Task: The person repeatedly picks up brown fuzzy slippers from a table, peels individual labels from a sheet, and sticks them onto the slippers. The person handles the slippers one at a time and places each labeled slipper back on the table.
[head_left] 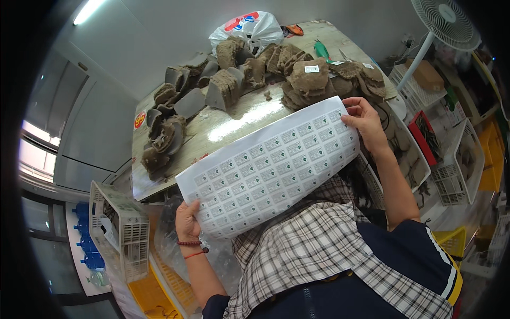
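Note:
A large white sheet of printed labels [271,165], in rows of small rectangles, is stretched between my two hands above the table's near edge. My left hand [188,220] pinches its lower left edge, thumb on the printed face. At the upper right corner, my right hand [365,123] grips the sheet with the thumb in front and fingers behind. Beyond the sheet, stacks of brown fuzzy curved pads [223,90] stand on the table [249,119], some showing smooth grey faces. One brown pad [309,80] on the right pile bears a small white label.
A white plastic bag [247,32] and a green-handled tool [321,50] lie at the table's back. White crates [127,234] stand left and right, with a yellow crate [154,297] low at left. A white fan [446,21] rises at the far right, above a red tray [423,135].

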A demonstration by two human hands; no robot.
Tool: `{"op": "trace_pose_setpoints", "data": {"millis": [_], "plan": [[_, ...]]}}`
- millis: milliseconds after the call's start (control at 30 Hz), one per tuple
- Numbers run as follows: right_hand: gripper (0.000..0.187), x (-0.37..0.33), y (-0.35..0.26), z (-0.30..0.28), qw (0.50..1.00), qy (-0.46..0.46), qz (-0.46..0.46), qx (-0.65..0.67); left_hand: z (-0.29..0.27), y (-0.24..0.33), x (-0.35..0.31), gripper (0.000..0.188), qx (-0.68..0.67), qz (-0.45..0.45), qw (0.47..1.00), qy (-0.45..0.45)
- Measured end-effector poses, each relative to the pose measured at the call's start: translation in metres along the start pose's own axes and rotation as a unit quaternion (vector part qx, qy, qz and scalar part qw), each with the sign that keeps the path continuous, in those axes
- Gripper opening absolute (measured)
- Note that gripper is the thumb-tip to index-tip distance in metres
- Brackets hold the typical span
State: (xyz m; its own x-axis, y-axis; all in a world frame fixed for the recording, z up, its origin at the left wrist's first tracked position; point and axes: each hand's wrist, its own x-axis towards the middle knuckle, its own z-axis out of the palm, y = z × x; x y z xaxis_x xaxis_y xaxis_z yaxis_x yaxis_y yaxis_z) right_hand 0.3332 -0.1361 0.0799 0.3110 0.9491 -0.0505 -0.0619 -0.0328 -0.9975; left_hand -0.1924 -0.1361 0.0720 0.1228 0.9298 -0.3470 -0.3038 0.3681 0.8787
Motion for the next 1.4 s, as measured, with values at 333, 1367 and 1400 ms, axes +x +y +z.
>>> {"op": "trace_pose_setpoints", "data": {"millis": [333, 1367, 1400], "plan": [[0.032, -0.036, -0.003, 0.014, 0.993, -0.022, -0.114, 0.032, 0.018, 0.038, -0.018, 0.046, 0.107, 0.307, 0.937, 0.126], [0.040, -0.058, 0.004, -0.012, 0.995, -0.095, 0.002, 0.028, -0.031, 0.017, 0.007, 0.031, 0.044, 0.064, 0.993, 0.087], [0.040, -0.056, 0.001, -0.009, 0.995, -0.098, 0.001, 0.016, -0.033, 0.018, 0.005, 0.034, 0.029, 0.066, 0.996, 0.059]]}}
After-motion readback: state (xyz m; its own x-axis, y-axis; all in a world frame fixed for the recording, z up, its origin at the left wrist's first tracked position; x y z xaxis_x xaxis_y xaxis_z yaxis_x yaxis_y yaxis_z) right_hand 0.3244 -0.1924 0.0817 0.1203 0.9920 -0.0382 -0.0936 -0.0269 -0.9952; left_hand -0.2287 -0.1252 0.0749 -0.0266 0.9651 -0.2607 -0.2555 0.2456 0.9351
